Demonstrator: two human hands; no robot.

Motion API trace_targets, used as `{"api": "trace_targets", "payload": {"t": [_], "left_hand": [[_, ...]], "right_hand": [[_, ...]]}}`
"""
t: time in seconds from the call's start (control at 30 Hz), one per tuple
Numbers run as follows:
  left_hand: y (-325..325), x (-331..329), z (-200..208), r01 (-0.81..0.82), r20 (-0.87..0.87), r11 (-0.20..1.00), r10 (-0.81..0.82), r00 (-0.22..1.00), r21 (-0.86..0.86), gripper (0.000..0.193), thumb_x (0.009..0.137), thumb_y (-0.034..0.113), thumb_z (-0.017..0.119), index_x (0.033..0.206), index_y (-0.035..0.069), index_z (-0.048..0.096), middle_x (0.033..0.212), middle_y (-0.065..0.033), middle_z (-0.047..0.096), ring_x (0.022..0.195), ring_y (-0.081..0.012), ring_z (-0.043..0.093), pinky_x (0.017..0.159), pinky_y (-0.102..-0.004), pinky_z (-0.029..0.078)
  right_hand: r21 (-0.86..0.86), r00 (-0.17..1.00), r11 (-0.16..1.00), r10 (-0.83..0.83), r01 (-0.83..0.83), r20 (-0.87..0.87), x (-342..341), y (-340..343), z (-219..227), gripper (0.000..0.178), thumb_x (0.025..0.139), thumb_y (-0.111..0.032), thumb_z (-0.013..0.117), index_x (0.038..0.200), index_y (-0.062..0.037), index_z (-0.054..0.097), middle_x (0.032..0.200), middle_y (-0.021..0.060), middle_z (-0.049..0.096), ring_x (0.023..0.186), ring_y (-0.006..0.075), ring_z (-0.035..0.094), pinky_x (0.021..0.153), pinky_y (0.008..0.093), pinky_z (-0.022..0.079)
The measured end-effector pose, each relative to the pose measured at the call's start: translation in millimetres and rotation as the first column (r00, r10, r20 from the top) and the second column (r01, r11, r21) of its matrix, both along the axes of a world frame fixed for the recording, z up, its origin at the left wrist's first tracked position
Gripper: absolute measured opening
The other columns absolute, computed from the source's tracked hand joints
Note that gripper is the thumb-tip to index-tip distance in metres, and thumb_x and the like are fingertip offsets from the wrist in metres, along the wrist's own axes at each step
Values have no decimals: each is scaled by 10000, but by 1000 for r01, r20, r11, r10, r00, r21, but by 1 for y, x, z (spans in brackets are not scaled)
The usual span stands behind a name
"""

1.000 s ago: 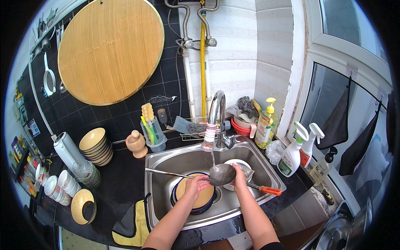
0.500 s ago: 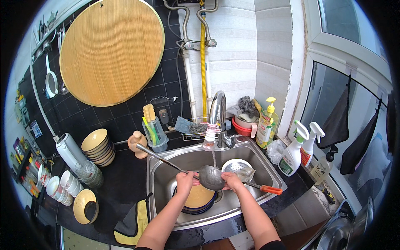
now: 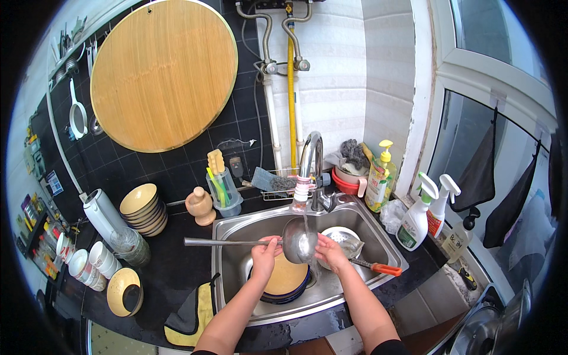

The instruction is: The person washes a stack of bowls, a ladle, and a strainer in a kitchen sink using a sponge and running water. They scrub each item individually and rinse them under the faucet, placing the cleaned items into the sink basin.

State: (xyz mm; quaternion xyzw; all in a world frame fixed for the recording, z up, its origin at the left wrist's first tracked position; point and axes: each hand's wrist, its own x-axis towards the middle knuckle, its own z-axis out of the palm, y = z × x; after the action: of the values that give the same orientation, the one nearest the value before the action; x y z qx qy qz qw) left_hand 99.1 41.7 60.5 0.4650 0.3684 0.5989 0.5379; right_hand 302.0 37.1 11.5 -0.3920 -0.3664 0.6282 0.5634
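Under the stream from the faucet (image 3: 310,154), a large steel ladle (image 3: 299,239) is held over the sink with its hollow facing up toward the water. My left hand (image 3: 266,257) is closed on its handle close to the bowl, the rest of the handle pointing left past the sink rim. At the opposite side of the bowl, my right hand (image 3: 331,251) grips the rim with its fingers. Beneath lie stacked dark-rimmed bowls (image 3: 287,277) in the sink (image 3: 234,236). A white strainer (image 3: 337,232) and an orange-handled utensil (image 3: 384,269) rest at the sink's right.
Left on the counter stand stacked bowls (image 3: 142,204), a single bowl (image 3: 121,293), white cups (image 3: 102,260) and a wooden mortar (image 3: 200,207). A yellow-grey cloth (image 3: 204,307) lies by the sink's left edge. Spray bottles (image 3: 414,225) and a soap bottle (image 3: 378,183) line the right.
The ladle's handle has swung down from a slant to nearly level, and its bowl has turned to face the stream more. Both hands keep their hold.
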Motion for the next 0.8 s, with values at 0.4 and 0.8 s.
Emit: {"api": "trace_targets", "payload": {"t": [0.4, 0.8], "left_hand": [[29, 56, -12, 308, 409, 932, -209, 888, -193, 235, 828, 121, 571, 1026, 5, 520, 1033, -127, 564, 921, -229, 561, 804, -355, 484], [26, 114, -5, 645, 622, 740, -416, 663, -192, 281, 847, 142, 545, 988, -82, 448, 1055, -235, 511, 1008, -353, 528, 860, -404, 469]], "right_hand": [[81, 959, 976, -213, 201, 186, 29, -30, 85, 608, 787, 86, 455, 1323, -120, 256, 997, 104, 541, 847, 216, 578, 613, 372, 567], [253, 729, 859, -512, 446, 454, 90, -83, 150, 598, 694, 74, 476, 1266, -52, 357, 926, 131, 566, 708, 215, 603, 478, 310, 540]]}}
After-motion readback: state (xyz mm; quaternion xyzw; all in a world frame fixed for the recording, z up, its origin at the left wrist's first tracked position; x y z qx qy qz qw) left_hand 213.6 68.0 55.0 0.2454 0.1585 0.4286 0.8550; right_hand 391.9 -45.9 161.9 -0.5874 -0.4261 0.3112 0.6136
